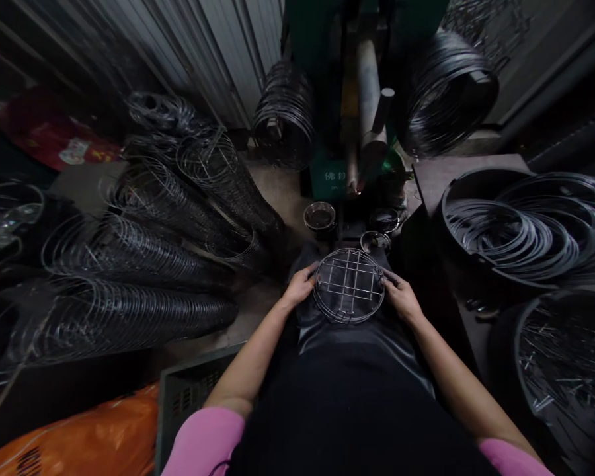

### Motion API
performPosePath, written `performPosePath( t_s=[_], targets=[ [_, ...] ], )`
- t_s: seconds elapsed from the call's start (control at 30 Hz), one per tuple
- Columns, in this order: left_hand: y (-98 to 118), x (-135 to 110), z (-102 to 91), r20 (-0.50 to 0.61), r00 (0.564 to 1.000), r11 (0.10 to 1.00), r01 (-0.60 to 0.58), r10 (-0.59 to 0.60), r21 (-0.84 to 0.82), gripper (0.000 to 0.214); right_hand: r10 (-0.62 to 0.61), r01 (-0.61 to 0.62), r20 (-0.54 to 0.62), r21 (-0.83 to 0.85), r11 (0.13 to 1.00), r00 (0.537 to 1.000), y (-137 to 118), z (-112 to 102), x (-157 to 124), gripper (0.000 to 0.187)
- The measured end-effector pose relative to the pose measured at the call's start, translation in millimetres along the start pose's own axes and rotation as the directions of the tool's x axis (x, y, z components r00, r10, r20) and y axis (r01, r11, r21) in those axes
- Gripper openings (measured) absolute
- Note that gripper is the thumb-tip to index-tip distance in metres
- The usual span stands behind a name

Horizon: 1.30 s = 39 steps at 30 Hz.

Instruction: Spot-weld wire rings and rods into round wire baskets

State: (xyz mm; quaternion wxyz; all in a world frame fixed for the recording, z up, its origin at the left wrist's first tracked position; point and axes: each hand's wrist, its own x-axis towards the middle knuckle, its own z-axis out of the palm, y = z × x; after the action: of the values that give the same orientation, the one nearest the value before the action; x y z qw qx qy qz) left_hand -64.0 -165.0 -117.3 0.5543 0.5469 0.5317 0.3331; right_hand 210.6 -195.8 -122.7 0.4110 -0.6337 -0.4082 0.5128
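A round wire grille (pixel 348 285), a ring with crossed bars inside, lies flat on my lap over a dark apron (pixel 347 370). My left hand (pixel 300 285) grips its left rim with curled fingers. My right hand (pixel 401 295) holds the right rim the same way. Both forearms reach forward from pink sleeves. Just beyond the grille stands a green machine (pixel 327 173) with a vertical metal shaft (pixel 368 86).
Long stacks of finished wire grilles (pixel 143 277) lie on the floor to my left. Black tubs at my right hold wire rings (pixel 525 228) and short rods (pixel 565 357). Coils of wire (pixel 283 112) hang beside the machine. Small round tins (pixel 320 216) sit near its base. An orange bag (pixel 89 436) lies low left.
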Motion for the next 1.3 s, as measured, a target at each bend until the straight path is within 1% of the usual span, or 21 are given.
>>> performPosePath(
  t_s=[0.07, 0.17, 0.23, 0.3, 0.37, 0.43, 0.5, 0.57, 0.63, 0.7, 0.77, 0.87, 1.0, 1.13, 1.2, 1.3],
  targets=[
    [-1.1, -0.1, -0.7, 0.002, 1.000, 1.000, -0.009, 0.009, 0.006, 0.036, -0.006, 0.007, 0.015, -0.027, 1.000, 1.000, -6.0, -1.0, -2.3, 0.042],
    [-4.0, -1.7, -4.2, -0.013, 1.000, 0.997, 0.012, -0.011, 0.074, 0.040, -0.012, 0.015, 0.036, -0.082, 0.997, 0.999, -12.5, -4.0, -6.4, 0.040],
    [-4.8, -2.5, -10.9, 0.014, 1.000, 0.994, 0.020, -0.022, 0.112, 0.043, 0.005, 0.002, 0.052, -0.124, 0.992, 0.999, -14.6, -7.4, -7.8, 0.038],
    [-3.5, -2.3, -21.4, 0.109, 0.994, 0.995, 0.010, -0.021, 0.102, 0.045, 0.031, -0.021, 0.067, -0.155, 0.988, 0.997, -15.4, -10.9, -7.0, 0.039],
    [-0.2, -1.6, -33.0, 0.240, 0.971, 0.997, -0.003, -0.015, 0.077, 0.053, 0.054, -0.039, 0.079, -0.179, 0.983, 0.995, -16.3, -12.9, -4.0, 0.041],
    [3.9, -1.8, -40.7, 0.333, 0.943, 0.994, -0.022, -0.014, 0.106, 0.072, 0.069, -0.051, 0.083, -0.203, 0.978, 0.994, -18.1, -12.8, -0.3, 0.041],
    [7.4, -3.8, -41.1, 0.360, 0.933, 0.977, -0.055, -0.024, 0.206, 0.095, 0.081, -0.061, 0.082, -0.224, 0.973, 0.993, -20.8, -11.0, 2.6, 0.039],
    [8.7, -8.0, -34.4, 0.333, 0.943, 0.941, -0.088, -0.028, 0.328, 0.113, 0.081, -0.061, 0.077, -0.235, 0.970, 0.994, -23.3, -8.8, 3.7, 0.037],
    [7.4, -13.8, -23.7, 0.275, 0.961, 0.890, -0.103, -0.025, 0.444, 0.123, 0.072, -0.053, 0.076, -0.231, 0.971, 0.994, -24.2, -7.2, 2.9, 0.038],
    [4.3, -20.2, -12.9, 0.213, 0.977, 0.834, -0.102, -0.019, 0.542, 0.126, 0.062, -0.044, 0.078, -0.218, 0.975, 0.995, -23.0, -6.2, 0.9, 0.039],
    [1.1, -26.0, -4.6, 0.173, 0.985, 0.785, -0.092, -0.020, 0.613, 0.127, 0.045, -0.028, 0.079, -0.210, 0.977, 0.996, -19.8, -5.4, -1.3, 0.041],
    [-1.6, -31.4, 3.1, 0.136, 0.990, 0.746, -0.070, -0.027, 0.662, 0.127, 0.000, 0.013, 0.066, -0.202, 0.979, 0.998, -12.9, -3.9, -3.2, 0.042],
    [-0.9, -33.3, 10.6, 0.089, 0.996, 0.752, -0.041, -0.024, 0.658, 0.125, -0.048, 0.055, 0.040, -0.193, 0.980, 0.998, -4.6, -2.0, -2.5, 0.043],
    [2.0, -32.2, 14.9, 0.057, 0.998, 0.769, -0.012, -0.032, 0.639, 0.128, -0.077, 0.083, 0.045, -0.174, 0.981, 0.996, -4.5, -2.6, -0.4, 0.043],
    [3.8, -31.0, 11.7, 0.071, 0.997, 0.784, -0.016, -0.036, 0.620, 0.128, -0.050, 0.057, 0.054, -0.151, 0.987, 0.997, -7.7, -3.8, 0.2, 0.042],
    [5.5, -30.3, -2.4, 0.136, 0.989, 0.832, -0.031, -0.053, 0.554, 0.123, 0.007, 0.001, 0.058, -0.139, 0.990, 0.998, -13.0, -5.2, -0.6, 0.041]
  ],
)
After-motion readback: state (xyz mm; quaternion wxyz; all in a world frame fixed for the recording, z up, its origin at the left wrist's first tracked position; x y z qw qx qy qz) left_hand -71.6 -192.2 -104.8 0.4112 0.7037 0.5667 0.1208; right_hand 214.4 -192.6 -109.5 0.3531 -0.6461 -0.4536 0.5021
